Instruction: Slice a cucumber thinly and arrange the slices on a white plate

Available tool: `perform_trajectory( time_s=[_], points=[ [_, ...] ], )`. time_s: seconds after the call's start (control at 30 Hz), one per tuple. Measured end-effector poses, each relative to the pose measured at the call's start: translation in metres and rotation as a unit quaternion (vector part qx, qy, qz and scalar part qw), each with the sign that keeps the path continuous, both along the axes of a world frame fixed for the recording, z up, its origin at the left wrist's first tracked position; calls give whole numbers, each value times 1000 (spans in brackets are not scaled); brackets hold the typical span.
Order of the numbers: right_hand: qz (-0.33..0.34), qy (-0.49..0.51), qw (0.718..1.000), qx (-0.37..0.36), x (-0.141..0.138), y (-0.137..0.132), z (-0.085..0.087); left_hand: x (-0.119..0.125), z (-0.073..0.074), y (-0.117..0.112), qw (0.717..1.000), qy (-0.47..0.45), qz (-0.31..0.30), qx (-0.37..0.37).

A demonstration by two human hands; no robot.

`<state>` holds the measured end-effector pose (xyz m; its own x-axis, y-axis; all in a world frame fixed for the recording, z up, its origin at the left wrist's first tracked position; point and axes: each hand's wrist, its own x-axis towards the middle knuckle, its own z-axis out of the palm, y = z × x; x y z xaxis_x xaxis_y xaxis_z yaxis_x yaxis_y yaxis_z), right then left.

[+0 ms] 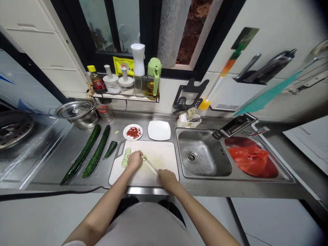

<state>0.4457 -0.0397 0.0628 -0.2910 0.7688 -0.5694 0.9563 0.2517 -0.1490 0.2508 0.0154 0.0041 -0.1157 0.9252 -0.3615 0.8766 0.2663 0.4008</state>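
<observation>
My right hand (167,180) is wrapped round the handle of a kitchen knife (152,166), whose blade points up and left across the white cutting board (166,157). At the blade's far end is a pale green cucumber slice (144,158), with the fingertips of my left hand (135,160) closed against it. Just left of that hand, a row of overlapping cucumber slices (126,156) lies on the board. Two whole dark green cucumbers (97,152) and a cut cucumber end piece (110,149) rest on the counter to the left.
Behind the board are a plate of small red pieces (133,132) and a white square plate (159,130). A double sink (205,153) with a red plastic bag (248,159) is at right. A lidded steel pot (78,114) stands back left, below a bottle shelf (125,97).
</observation>
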Motion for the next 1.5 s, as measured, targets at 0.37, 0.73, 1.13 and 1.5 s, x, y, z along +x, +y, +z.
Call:
perform_trajectory(
  time_s=[0.37, 0.73, 1.13, 1.5],
  points=[
    [8, -6, 1000, -1, 1, 0, -1, 0, 0, 4, 1000, 4, 5, -19],
    [-2, 3, 1000, 1, 6, -5, -2, 3, 8, 0, 1000, -3, -24, -19],
    [4, 1, 1000, -5, 2, 0, -1, -4, -1, 2, 999, -39, -23, 4],
    [5, -4, 1000, 11, -2, -1, -1, -10, -10, 9, 999, -43, -28, 10]
  ],
)
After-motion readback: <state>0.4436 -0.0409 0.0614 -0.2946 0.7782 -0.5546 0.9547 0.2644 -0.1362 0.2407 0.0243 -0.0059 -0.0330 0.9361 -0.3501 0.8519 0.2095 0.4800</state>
